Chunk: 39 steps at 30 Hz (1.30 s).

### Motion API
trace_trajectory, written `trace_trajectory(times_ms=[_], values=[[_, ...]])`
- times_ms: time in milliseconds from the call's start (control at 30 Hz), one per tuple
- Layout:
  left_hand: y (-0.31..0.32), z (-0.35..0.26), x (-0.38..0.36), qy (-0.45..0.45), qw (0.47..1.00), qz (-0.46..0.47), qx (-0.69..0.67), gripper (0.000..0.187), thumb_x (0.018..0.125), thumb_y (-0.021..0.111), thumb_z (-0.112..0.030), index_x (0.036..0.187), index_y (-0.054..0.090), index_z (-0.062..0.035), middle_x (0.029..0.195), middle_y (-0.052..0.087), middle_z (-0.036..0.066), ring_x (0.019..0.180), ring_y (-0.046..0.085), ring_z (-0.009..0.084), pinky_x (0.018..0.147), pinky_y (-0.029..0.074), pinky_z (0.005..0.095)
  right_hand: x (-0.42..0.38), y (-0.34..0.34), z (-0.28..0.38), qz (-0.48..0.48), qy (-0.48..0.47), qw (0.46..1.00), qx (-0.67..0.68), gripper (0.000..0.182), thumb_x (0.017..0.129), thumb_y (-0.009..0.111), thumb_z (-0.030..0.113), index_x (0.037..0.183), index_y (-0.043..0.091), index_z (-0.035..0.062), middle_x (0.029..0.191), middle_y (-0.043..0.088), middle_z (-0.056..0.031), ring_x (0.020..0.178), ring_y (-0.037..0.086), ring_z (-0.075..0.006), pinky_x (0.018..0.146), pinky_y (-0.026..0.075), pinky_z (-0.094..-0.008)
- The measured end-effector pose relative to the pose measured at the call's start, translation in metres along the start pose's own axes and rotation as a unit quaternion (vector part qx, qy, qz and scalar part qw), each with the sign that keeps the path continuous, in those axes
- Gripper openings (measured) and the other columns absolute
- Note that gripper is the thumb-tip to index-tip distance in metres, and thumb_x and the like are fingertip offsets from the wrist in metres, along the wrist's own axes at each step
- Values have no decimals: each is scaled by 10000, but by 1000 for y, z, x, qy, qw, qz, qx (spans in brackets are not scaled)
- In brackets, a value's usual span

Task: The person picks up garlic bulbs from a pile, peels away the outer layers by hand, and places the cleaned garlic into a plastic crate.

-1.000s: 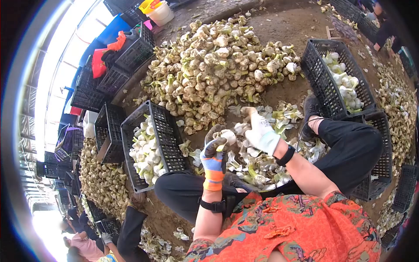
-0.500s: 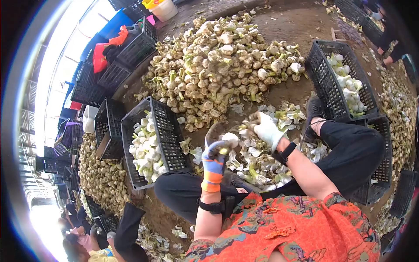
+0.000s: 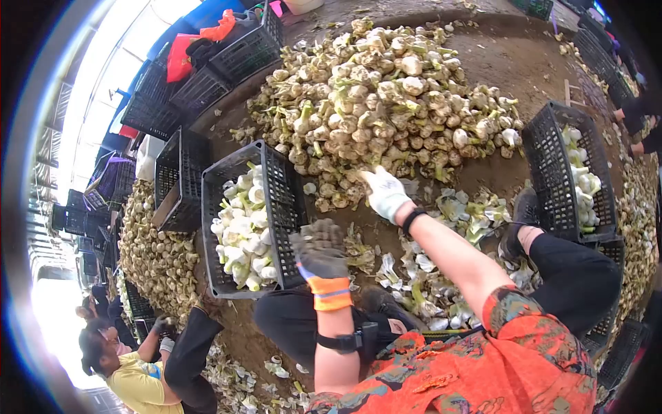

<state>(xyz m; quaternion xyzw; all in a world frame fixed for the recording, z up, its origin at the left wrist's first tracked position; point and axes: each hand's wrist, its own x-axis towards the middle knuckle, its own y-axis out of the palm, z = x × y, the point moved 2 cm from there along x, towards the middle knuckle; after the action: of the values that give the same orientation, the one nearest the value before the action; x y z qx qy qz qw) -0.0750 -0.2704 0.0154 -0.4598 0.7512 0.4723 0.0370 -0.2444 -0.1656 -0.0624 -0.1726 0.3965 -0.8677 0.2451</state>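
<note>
The right hand (image 3: 385,194), in a white knit glove, reaches to the near edge of the big pile of bulbs (image 3: 386,96) just above the middle of the frame. Its fingers are curled down onto the bulbs at the edge, but whether they have closed on one cannot be told, as the glove hides the grip. The bulbs in the pile are knobbly, dirty cream and tan, with short green stalk stubs.

The left hand (image 3: 319,252), in a grey knit glove with an orange and blue cuff, hangs just right of the crate (image 3: 284,207) at centre left, almost touching its wall. The hand is blurred; its fingers look loosely bent and nothing can be made out in them.

The crate is black plastic lattice, tilted, and holds clean white bulbs (image 3: 243,231) with smooth skins. A second lattice crate (image 3: 552,179) at the right edge holds more white bulbs. Between the person's legs lies a heap of peelings (image 3: 427,276), thin pale skins and green scraps, partly covered by the right forearm. The ground (image 3: 524,62) is bare brown earth. At lower left another person (image 3: 131,372) in a yellow top is cut off by the frame's dark rim.
</note>
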Motion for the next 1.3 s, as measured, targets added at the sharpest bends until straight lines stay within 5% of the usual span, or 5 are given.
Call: trace_trajectory(times_ms=[167, 333, 767, 967, 1300], values=[[-8, 25, 7, -1, 997, 55, 60, 451, 881, 589, -301, 1259, 445, -102, 1197, 492, 101, 1046, 542, 276, 897, 478, 411, 56, 45, -7, 65, 1, 992, -107, 232, 877, 443, 131, 1029, 601, 59, 1030, 596, -194, 911, 604, -345, 782, 482, -447], [-25, 54, 34, -58, 993, 74, 64, 484, 909, 557, -329, 1335, 414, -148, 1212, 507, 55, 1052, 534, 246, 874, 478, 406, -6, -11, 33, 73, 92, 828, 549, 451, 759, 687, 0, 1173, 507, -9, 1040, 627, -81, 963, 578, -150, 863, 458, -282], [33, 41, -62, 247, 836, 339, 354, 601, 707, 679, 90, 1259, 464, -11, 1261, 506, 112, 1132, 523, 217, 958, 440, 319, -107, -132, 82, -4, 75, 876, 476, 211, 794, 721, 142, 910, 632, -12, 832, 654, -25, 749, 555, -62, 706, 476, -241], [37, 38, -90, 325, 769, 387, 390, 584, 693, 635, 127, 1241, 481, -1, 1235, 541, 103, 1132, 528, 202, 972, 425, 322, -139, -156, 93, -9, 61, 766, 640, 216, 790, 728, 121, 899, 595, -8, 869, 654, -53, 765, 604, -101, 716, 498, -250], [44, 63, -108, 192, 835, 409, 315, 574, 691, 670, 136, 1226, 492, 23, 1272, 523, 126, 1145, 522, 211, 973, 432, 340, -169, -177, 71, -40, 15, 800, 598, 149, 809, 669, 6, 945, 609, -5, 915, 662, -62, 851, 622, -124, 784, 498, -256]])
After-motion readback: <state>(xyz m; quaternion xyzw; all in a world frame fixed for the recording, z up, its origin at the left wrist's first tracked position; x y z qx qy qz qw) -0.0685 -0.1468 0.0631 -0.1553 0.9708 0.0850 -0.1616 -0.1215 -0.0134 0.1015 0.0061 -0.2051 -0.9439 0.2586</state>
